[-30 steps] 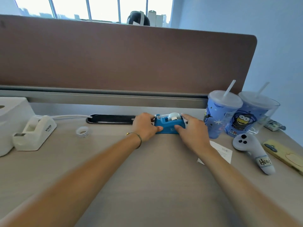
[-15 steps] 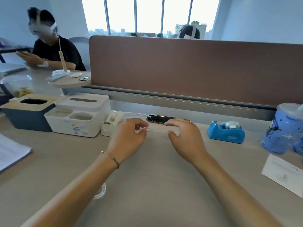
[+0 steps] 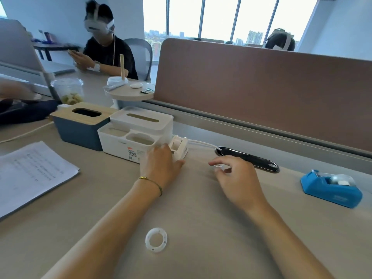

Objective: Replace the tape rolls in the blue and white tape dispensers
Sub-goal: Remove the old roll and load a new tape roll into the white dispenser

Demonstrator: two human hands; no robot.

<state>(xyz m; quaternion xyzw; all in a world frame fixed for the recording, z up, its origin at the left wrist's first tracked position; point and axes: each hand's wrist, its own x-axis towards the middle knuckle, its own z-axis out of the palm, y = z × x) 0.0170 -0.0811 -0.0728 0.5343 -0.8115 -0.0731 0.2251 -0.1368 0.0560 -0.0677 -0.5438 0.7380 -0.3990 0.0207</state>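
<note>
**Left hand on the white dispenser, blue one waiting to the right**

A flat white plastic tape ring (image 3: 156, 240) is lying nearest on the beige bench (image 3: 201, 228). Beyond it, the left hand (image 3: 159, 166) is gripping the white plastic tape dispenser (image 3: 179, 147), fingers curling round it. Right of that dispenser, the right hand (image 3: 235, 178) is pinching a small clear tape roll (image 3: 219, 167). Farther right, the blue plastic tape dispenser (image 3: 330, 188) is standing untouched.

White tissue box (image 3: 141, 125) as landmark, against the base of the brown divider panel (image 3: 261, 87). Just left of it, touching: blue box with wooden lid (image 3: 80, 125). Further left, nearer the desk's front: printed papers (image 3: 30, 174). Behind it: round shelf (image 3: 130, 93) with an upright wooden peg (image 3: 122, 66). Right of it: black cable slot (image 3: 247, 159), white cable (image 3: 201, 143) running in. Far behind-left: seated person in a headset (image 3: 102, 51).
</note>
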